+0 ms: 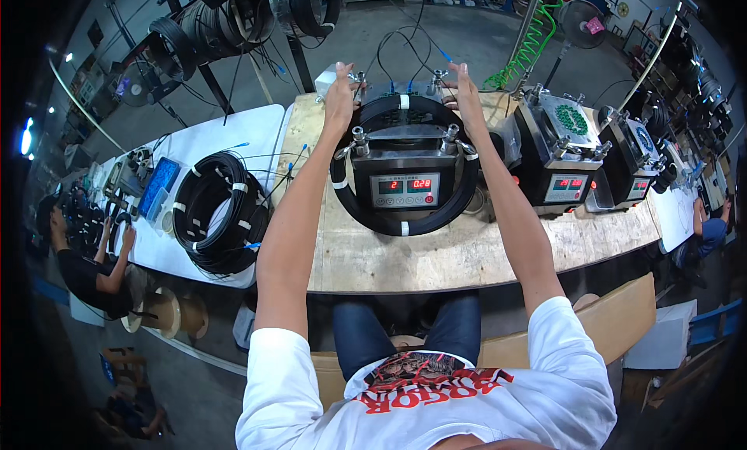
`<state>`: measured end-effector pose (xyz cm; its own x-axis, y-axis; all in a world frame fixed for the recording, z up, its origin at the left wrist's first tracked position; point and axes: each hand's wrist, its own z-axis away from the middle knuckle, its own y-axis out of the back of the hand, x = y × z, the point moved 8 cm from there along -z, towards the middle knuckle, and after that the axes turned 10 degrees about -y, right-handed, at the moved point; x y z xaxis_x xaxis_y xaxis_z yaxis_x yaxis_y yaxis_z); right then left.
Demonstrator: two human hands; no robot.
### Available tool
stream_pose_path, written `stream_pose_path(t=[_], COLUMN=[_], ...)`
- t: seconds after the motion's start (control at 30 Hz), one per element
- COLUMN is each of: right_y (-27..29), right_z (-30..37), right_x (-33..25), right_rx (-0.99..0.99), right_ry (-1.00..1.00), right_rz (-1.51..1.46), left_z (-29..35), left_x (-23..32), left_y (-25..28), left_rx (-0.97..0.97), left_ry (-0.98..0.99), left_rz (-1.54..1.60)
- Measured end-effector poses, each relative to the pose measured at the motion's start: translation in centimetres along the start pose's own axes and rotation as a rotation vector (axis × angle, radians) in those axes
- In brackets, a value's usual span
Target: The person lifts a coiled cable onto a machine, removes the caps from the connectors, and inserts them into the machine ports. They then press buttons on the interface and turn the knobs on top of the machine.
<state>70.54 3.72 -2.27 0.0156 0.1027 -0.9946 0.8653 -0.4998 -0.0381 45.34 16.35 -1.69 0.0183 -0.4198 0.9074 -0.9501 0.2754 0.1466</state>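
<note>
A fiber polishing machine with a red lit display stands on the wooden bench in front of me. A coil of black cable, tied with white bands, hangs around it. My left hand reaches to the far left corner and closes at a metal clamp knob. My right hand is at the far right corner, its fingers around the matching clamp knob, partly hidden. Nearer metal clamps sit at the front corners. Thin cables with blue connectors rise behind the machine.
Two similar machines stand on the right, with green and blue rings on top. Several cable coils lie on the white table to the left, beside a blue tray. A co-worker sits far left; another person's arm shows far right.
</note>
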Motion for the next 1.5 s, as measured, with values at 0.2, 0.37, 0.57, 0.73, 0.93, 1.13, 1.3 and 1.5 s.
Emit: stream_pose_path(t=[0.2, 0.37, 0.57, 0.73, 0.93, 1.13, 1.3, 1.5], right_y=[-0.6, -0.7, -1.1, -1.0, -1.1, -1.1, -0.9, -1.1], right_z=[0.7, 0.0, -0.1, -0.1, 0.0, -0.3, -0.2, 0.1], right_x=[-0.4, 0.0, 0.0, 0.2, 0.3, 0.6, 0.5, 0.3], right_rx=[0.041, -0.06, -0.081, -0.108, -0.119, -0.146, -0.141, -0.111], right_ry=[-0.045, -0.074, -0.044, -0.075, -0.092, -0.112, -0.086, -0.098], right_rz=[0.05, 0.029, -0.022, 0.057, 0.036, -0.024, -0.039, 0.057], left_z=[-0.3, -0.3, -0.3, -0.1, 0.1, -0.1, -0.5, -0.3], left_x=[-1.3, -1.4, -1.3, -1.1, -0.9, -1.2, -1.4, -1.2], left_y=[1.0, 0.9, 0.7, 0.7, 1.0, 0.5, 0.3, 0.1], left_rx=[0.02, 0.048, 0.025, 0.011, 0.021, 0.026, -0.044, -0.082], left_ry=[0.04, 0.056, 0.058, 0.056, 0.07, 0.082, 0.068, 0.067], left_rz=[0.069, 0.147, 0.155, 0.121, 0.136, 0.173, 0.122, 0.089])
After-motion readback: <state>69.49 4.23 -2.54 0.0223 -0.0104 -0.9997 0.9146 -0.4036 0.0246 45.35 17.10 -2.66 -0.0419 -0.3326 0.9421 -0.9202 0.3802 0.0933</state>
